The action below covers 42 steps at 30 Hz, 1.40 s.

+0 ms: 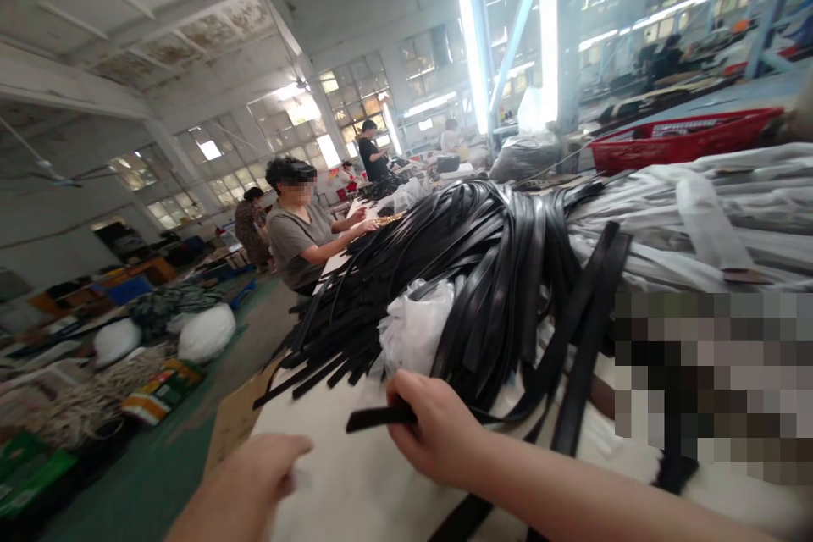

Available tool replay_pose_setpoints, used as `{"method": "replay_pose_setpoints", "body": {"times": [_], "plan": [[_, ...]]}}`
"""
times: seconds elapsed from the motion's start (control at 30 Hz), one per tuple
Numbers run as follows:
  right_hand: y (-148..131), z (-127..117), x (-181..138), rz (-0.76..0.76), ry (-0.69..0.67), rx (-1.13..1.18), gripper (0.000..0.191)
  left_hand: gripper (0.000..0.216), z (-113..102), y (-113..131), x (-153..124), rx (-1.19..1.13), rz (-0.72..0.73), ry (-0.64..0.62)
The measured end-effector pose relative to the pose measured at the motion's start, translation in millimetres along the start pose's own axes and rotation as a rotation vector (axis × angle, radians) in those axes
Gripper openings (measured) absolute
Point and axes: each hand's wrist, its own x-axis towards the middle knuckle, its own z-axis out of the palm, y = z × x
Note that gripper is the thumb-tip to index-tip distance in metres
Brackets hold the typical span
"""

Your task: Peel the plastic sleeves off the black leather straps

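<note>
Nearest the camera, the left hand hangs over the near edge of the white table, fingers curled in together, with a small pale scrap at the fingertips that is too blurred to name; whether it is really gripped cannot be told. Just beyond it, the right hand has its thumb and fingers clamped on the end of one black strap. That strap lies flat on the table, its long axis roughly left to right, the free end pointing left toward the table edge, the rest running right under the hand into the heap. Behind the hand rises a big pile of black straps, most of them fanning leftward and down with their ends hanging past the table edge, and a crumpled white plastic bag sits tucked against the pile's near side. To the right lies a stack of grey straps, with a red basket behind it. Further along the table a seated person in a grey shirt has both hands on the tabletop
</note>
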Motion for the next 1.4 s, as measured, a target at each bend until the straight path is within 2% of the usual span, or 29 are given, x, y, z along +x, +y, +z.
{"method": "replay_pose_setpoints", "body": {"times": [0.1,0.17,0.23,0.33,0.43,0.5,0.57,0.73,0.83,0.87,0.97,1.03,1.17,1.3,1.4], "plan": [[6,-5,2,0.154,-0.019,0.188,0.016,0.014,29,48,43,0.046,0.179,-0.272],[12,-8,7,0.267,-0.023,0.249,0.015,0.012,47,69,68,-0.029,0.231,-0.280],[19,-10,13,0.348,0.009,0.248,0.015,0.014,62,76,87,-0.176,0.221,-0.254],[30,-10,20,0.413,0.105,0.252,0.010,0.018,77,64,101,-0.478,0.160,-0.273],[38,-8,23,0.462,0.184,0.372,0.010,0.023,88,46,105,-0.786,0.044,-0.285],[40,-7,24,0.516,0.170,0.459,0.016,0.027,93,39,104,-0.962,-0.030,-0.283],[39,-7,24,0.555,0.099,0.510,0.020,0.029,95,36,103,-1.077,-0.063,-0.276],[28,-14,22,0.593,-0.076,0.641,0.018,0.021,90,33,101,-1.139,0.022,-0.266],[22,-21,23,0.583,-0.135,0.720,0.044,0.019,82,26,104,-1.012,0.125,-0.184],[21,-24,23,0.558,-0.126,0.727,0.044,0.018,80,24,105,-0.945,0.139,-0.154],[19,-35,26,0.436,-0.051,0.622,0.037,0.019,75,19,106,-0.800,0.087,-0.085],[18,-43,27,0.325,0.007,0.423,0.035,0.021,75,20,105,-0.759,0.065,-0.058],[18,-55,28,0.130,0.192,-0.048,0.017,0.018,77,26,102,-0.700,0.147,-0.073],[22,-46,23,0.121,0.401,-0.281,0.016,0.016,80,27,102,-0.703,0.152,-0.124],[29,-33,17,0.068,0.451,-0.283,0.016,0.018,82,24,104,-0.700,0.162,-0.142]]}}
